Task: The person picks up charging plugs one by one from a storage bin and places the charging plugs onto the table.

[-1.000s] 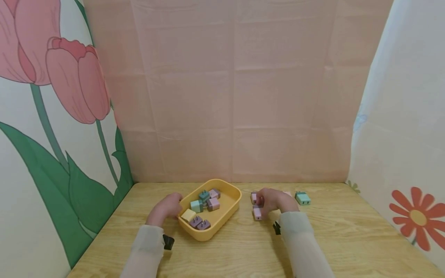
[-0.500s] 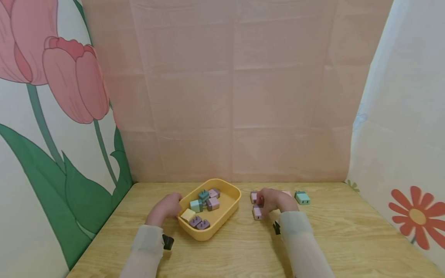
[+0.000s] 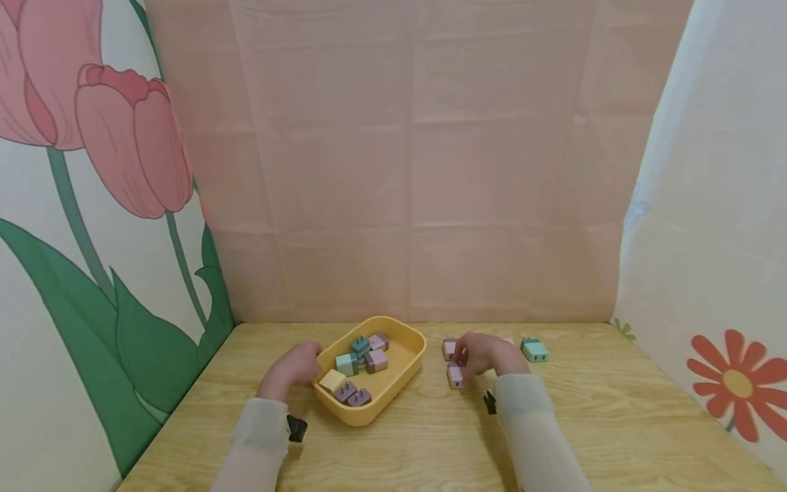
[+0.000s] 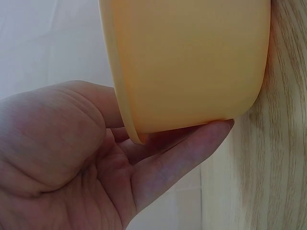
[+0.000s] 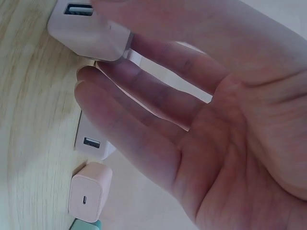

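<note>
A yellow plastic basket (image 3: 359, 416) sits on the table, and my left hand (image 3: 300, 364) holds its left rim; the left wrist view shows the thumb over the rim and the fingers (image 4: 182, 160) along the outside wall. In the basket lie several plug chargers: teal and mint (image 3: 347, 365), lilac (image 3: 377, 361), cream (image 3: 334, 380) and dark purple. My right hand (image 3: 488, 352) pinches a lilac USB charger (image 5: 91, 33) on the table, thumb on one side and fingertips on the other. Another lilac charger (image 3: 449, 350) lies just behind it.
Right of the basket, a pink charger (image 5: 88, 194), mostly hidden by my hand in the head view, and a mint-green charger (image 3: 535, 350) lie on the wooden table (image 3: 424, 444). A pink cloth (image 3: 412, 205) hangs behind the table; flower-patterned panels flank it.
Both hands and the basket stay in place. The right index fingertip shifts slightly near the lilac charger, which has barely moved.
</note>
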Available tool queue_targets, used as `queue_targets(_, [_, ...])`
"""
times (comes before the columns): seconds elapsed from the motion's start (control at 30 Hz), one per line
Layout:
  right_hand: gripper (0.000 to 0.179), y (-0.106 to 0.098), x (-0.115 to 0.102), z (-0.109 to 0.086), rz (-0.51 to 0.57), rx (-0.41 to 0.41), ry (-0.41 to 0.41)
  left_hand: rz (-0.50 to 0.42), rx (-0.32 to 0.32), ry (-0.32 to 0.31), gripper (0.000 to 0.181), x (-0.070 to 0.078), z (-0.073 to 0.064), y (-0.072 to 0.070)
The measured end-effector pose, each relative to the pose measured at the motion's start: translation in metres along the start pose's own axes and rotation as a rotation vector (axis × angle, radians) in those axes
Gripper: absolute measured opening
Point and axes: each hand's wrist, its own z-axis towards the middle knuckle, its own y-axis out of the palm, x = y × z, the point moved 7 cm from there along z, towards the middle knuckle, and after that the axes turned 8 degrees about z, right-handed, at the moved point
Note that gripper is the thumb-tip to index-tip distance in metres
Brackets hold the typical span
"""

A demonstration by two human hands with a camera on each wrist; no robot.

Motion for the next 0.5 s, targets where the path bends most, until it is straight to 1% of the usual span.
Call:
queue_targets(0.13, [0.048,-0.004,-0.006,-0.006,0.012,-0.001,-0.015,-0.005,-0.006,-0.006,0.029,-0.001,0.001,0.0])
queue_targets(0.27, [0.049,-0.013,-0.017,-0.013,-0.009,0.032,-0.067,-0.016,-0.012,-0.016,0.03,-0.001,0.001,0.0])
queue_targets(0.37, [0.048,-0.018,-0.026,-0.018,-0.006,0.072,-0.127,-0.015,-0.012,-0.018,0.03,-0.001,0.001,0.0])
queue_targets(0.5, [0.043,-0.022,-0.039,-0.024,0.04,0.099,-0.205,-0.018,-0.012,-0.02,0.03,-0.001,0.0,0.0])
